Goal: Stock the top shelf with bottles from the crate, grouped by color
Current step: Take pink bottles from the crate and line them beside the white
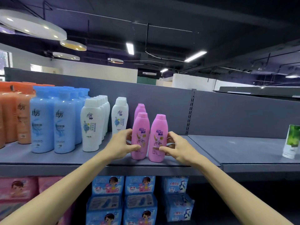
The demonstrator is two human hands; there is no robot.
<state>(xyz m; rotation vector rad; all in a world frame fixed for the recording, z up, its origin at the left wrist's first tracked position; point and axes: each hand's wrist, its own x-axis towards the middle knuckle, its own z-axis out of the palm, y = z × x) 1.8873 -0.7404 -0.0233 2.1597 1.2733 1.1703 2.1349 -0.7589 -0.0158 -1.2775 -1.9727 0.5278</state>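
Two pink bottles stand upright side by side at the front of the grey top shelf. My left hand grips the left pink bottle from its left side. My right hand grips the right pink bottle from its right side. More pink bottles stand in a row behind the left one. To the left stand rows of white bottles, blue bottles and orange bottles. The crate is out of view.
A white and green tube stands at the right on the neighbouring shelf section. The shelf's back panel rises behind the bottles. Blue packs and pink packs fill the shelf below.
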